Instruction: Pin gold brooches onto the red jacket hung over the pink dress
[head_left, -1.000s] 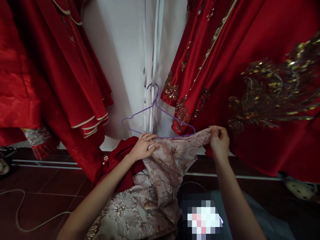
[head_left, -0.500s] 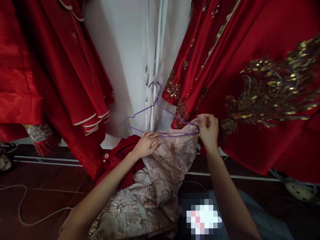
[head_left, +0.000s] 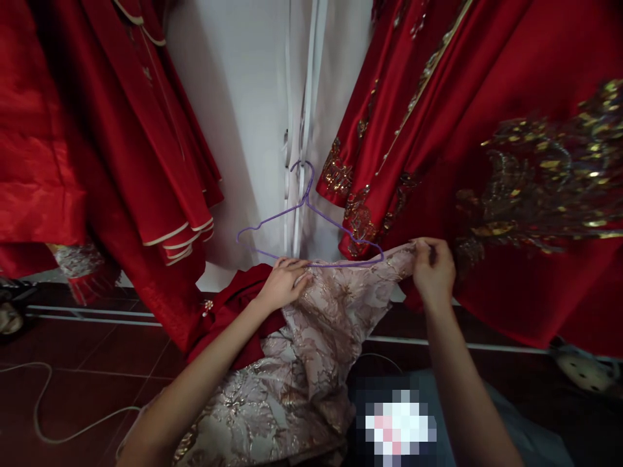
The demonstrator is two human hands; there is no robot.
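Observation:
A pale pink and gold brocade garment (head_left: 316, 344) lies across my lap and rises to a thin purple wire hanger (head_left: 306, 214). My left hand (head_left: 285, 282) grips the garment's top edge together with the hanger's bottom wire. My right hand (head_left: 433, 269) pinches the garment's upper right corner just past the hanger's right end and holds it stretched out. A dark red cloth (head_left: 233, 311) lies bunched under my left forearm.
Red satin garments (head_left: 121, 149) hang at the left, and red gowns with gold embroidery (head_left: 511, 162) hang at the right. A white wall with vertical white rails (head_left: 302, 97) stands between them. A light cable (head_left: 58, 421) lies on the dark red floor.
My right hand has pulled the garment's corner out to the right, away from the hanger's end, after bringing it in close half a second ago. The left hand stays put.

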